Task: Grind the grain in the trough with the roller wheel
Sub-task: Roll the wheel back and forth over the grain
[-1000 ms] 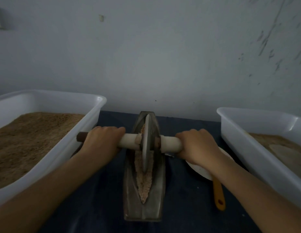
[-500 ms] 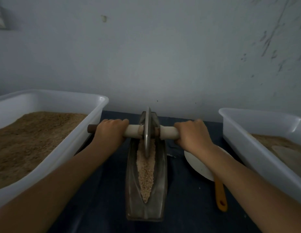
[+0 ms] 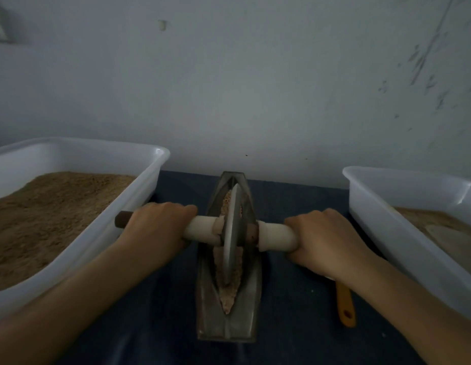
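In trough (image 3: 227, 306), over grain (image 3: 227, 299): roller wheel (image 3: 231, 230) upright; left hand (image 3: 156, 227), right hand (image 3: 325, 245) curled round axle handle (image 3: 202, 229) either side.

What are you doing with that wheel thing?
A person is grinding grain. The left hand and right hand each grip one end of the handle through the roller wheel, which stands on edge in the metal trough. Crushed grain lies along the groove. A white tub of brown grain stands on the left, another tub on the right.
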Tool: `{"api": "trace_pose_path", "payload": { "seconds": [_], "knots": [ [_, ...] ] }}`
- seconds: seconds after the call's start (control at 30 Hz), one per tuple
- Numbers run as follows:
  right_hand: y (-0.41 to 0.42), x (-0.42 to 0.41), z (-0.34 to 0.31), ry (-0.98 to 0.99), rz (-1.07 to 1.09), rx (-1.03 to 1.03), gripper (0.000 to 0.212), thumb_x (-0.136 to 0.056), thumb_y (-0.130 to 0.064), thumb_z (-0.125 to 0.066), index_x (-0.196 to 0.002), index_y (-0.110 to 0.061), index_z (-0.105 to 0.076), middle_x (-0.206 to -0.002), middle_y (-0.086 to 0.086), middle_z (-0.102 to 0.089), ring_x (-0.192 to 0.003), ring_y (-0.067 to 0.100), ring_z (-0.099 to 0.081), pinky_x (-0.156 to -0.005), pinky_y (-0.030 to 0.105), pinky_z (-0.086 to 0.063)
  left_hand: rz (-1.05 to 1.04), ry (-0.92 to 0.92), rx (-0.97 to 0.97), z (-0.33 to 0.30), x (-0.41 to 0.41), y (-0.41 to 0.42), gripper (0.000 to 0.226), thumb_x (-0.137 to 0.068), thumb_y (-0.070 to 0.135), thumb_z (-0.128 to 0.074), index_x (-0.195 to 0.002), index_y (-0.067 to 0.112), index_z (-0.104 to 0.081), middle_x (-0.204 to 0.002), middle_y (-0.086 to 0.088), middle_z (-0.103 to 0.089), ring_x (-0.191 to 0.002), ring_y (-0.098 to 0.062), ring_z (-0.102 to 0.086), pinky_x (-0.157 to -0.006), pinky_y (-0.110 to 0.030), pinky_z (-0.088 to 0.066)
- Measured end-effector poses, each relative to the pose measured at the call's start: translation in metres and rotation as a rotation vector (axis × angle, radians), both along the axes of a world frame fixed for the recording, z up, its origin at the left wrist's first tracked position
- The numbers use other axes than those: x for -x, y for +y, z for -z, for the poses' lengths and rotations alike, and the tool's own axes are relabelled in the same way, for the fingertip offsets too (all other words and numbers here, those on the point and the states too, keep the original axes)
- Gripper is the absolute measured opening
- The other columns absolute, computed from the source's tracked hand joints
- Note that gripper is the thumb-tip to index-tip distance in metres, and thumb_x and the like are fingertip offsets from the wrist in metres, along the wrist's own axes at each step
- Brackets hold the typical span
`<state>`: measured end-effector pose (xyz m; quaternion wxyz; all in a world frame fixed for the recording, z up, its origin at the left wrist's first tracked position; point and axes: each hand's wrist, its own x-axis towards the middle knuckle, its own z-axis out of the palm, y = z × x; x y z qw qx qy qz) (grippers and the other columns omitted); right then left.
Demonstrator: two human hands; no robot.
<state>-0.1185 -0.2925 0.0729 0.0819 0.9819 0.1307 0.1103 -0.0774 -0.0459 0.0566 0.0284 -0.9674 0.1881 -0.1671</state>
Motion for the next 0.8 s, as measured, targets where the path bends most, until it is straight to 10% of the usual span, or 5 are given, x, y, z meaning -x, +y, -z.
{"api": "trace_pose_path", "payload": {
  "seconds": [0.2, 0.8],
  "knots": [
    [-0.002, -0.053, 0.006, -0.033, 0.060, 0.005, 0.019, -0.082, -0.039, -0.057, -0.077, -0.032, -0.040, -0.096, -0.006, -0.063, -0.093, 0.018, -0.058, -0.070, 0.029, -0.028, -0.039, -0.066, 0.026, 0.005, -0.036, -0.013, 0.017, -0.088, 0.030, -0.056, -0.100, 0.025, -0.046, -0.105, 0.004, -0.060, -0.096, -0.014, -0.058, -0.080, -0.025, -0.038],
    [-0.002, -0.027, 0.009, -0.152, -0.028, 0.018, 0.010, -0.087, -0.037, -0.050, -0.082, -0.030, -0.045, -0.084, -0.007, -0.062, -0.082, 0.016, -0.058, -0.072, 0.029, -0.027, 0.028, -0.082, 0.026, 0.006, -0.017, -0.006, 0.020, -0.088, 0.033, -0.056, -0.103, 0.027, -0.044, -0.108, 0.009, -0.058, -0.098, -0.010, -0.057, -0.082, -0.021, -0.037]
  ]
}}
